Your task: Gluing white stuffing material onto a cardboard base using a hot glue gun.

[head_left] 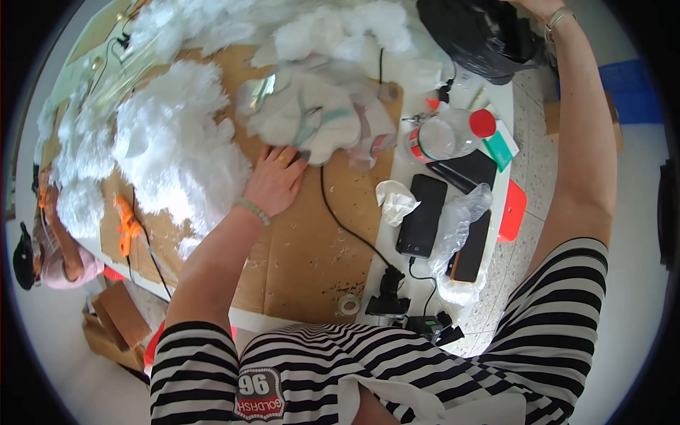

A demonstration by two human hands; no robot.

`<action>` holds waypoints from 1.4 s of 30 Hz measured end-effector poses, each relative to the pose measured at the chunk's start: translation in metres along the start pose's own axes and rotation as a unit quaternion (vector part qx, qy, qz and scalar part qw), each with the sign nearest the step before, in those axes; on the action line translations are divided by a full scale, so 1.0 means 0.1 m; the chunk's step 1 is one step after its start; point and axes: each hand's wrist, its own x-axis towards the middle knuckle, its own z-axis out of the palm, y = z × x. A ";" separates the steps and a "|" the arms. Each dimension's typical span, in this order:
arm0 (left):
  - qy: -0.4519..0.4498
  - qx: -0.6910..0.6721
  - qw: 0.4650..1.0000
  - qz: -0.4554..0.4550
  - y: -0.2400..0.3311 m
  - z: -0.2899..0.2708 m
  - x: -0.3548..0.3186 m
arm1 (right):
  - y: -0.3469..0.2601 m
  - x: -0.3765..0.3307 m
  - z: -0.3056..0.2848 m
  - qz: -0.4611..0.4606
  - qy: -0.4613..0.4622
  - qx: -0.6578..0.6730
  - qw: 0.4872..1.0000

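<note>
On the cardboard [319, 262], a white, teal-marked bundle [336, 126] is laid crosswise just beyond the nearer left hand [275, 184], half-open at its edge, hold unclear, with the right hand [542, 7] too cropped to tell.

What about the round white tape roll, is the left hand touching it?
No, the round white tape roll lies near the edge of the brown cardboard, away from the left hand.

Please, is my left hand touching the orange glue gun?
Apart. The head view shows white fluff lying between the left hand and the orange glue gun.
</note>
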 end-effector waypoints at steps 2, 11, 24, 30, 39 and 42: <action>0.009 0.006 1.000 0.004 0.01 -0.02 -0.02 | 0.30 -0.05 -0.25 0.032 0.080 0.065 0.994; 0.002 -0.003 1.000 0.006 0.08 -0.06 0.04 | 2.24 0.37 -0.16 0.122 0.221 0.212 0.944; -0.049 -0.009 0.999 -0.018 0.05 -0.03 0.08 | 2.41 0.68 0.08 0.203 -0.038 -0.134 0.969; -0.014 -0.005 1.000 0.003 0.07 0.00 0.11 | 2.75 0.75 0.53 0.158 0.107 -0.264 0.945; -0.026 -0.014 1.000 0.003 0.09 -0.02 0.07 | 1.97 0.40 0.06 0.157 0.211 -0.236 0.935; -0.027 -0.016 0.999 0.008 0.10 0.00 0.07 | 2.03 0.31 -0.54 0.089 0.255 -0.314 0.910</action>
